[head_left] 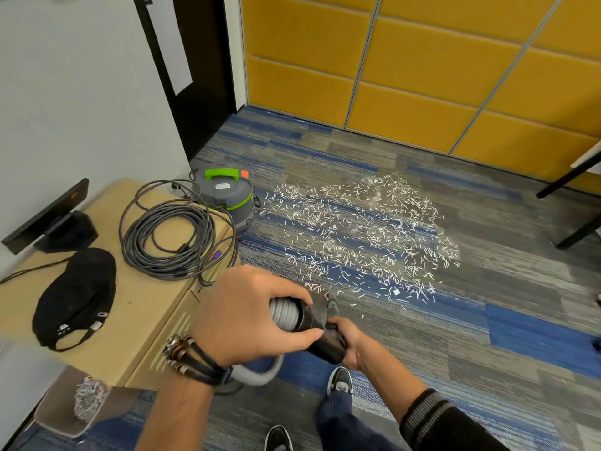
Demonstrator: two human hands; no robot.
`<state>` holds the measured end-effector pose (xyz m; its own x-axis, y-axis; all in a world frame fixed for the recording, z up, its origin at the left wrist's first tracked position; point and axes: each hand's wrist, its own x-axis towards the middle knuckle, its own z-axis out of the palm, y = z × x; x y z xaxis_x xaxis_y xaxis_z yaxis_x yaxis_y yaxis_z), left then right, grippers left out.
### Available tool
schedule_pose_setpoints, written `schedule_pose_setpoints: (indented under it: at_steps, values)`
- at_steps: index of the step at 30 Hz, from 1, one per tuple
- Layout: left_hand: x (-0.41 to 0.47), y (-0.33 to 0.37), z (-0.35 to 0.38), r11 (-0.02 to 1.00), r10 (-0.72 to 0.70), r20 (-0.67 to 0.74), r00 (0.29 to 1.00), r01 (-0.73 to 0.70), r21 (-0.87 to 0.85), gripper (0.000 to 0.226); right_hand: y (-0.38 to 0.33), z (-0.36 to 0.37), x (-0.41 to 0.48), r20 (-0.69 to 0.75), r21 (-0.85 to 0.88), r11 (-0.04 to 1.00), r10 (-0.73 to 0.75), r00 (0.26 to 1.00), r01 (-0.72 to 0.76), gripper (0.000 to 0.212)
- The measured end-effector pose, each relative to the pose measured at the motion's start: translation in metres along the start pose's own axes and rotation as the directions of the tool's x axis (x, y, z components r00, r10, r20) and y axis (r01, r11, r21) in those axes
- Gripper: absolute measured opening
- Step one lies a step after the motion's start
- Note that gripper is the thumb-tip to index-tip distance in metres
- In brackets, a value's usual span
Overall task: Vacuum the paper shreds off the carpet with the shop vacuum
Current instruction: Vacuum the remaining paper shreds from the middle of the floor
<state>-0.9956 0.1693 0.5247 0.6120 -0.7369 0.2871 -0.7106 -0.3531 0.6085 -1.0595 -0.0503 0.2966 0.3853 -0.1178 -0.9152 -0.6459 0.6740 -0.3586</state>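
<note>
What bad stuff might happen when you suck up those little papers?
The grey ribbed hose that the left hand grips loops beside a black shoe, so it might trip the person. The coiled grey cable hangs off the wooden cabinet beside the grey-and-green shop vacuum; tugging the vacuum might snag it. The black wand in the right hand is narrow, so white paper shreds might get missed.

I stand on carpet [455,346] striped grey and blue. Paper shreds [357,229]: white. Shop vacuum [227,196]: grey, green handle. Hose [282,313]: grey. Wand [330,344]: black.
</note>
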Motion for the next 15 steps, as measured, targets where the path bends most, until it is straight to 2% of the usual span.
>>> schedule_pose_setpoints:
  at_steps: [4, 7, 13, 15]
  values:
    - [-0.003, 0.0, -0.011, 1.0, -0.001, -0.042, 0.999, 0.001, -0.003, 0.034, 0.0, 0.015, 0.001, 0.091, -0.024, 1.0, 0.005, 0.996, -0.003, 0.036]
    - [-0.003, 0.003, -0.007, 0.998, 0.007, -0.009, 1.0, -0.007, -0.061, 0.032, 0.005, 0.005, -0.001, 0.101, -0.001, 1.0, 0.026, 0.994, -0.026, 0.034]
    - [-0.002, 0.001, 0.014, 0.988, -0.018, 0.046, 0.999, 0.025, -0.151, 0.03, 0.016, -0.055, -0.001, -0.034, 0.032, 0.999, 0.035, 0.999, -0.034, 0.028]
    - [-0.001, 0.004, 0.022, 0.982, -0.012, 0.05, 0.999, 0.021, -0.189, 0.03, 0.016, -0.07, -0.004, -0.039, 0.036, 0.999, 0.031, 0.999, -0.029, 0.028]
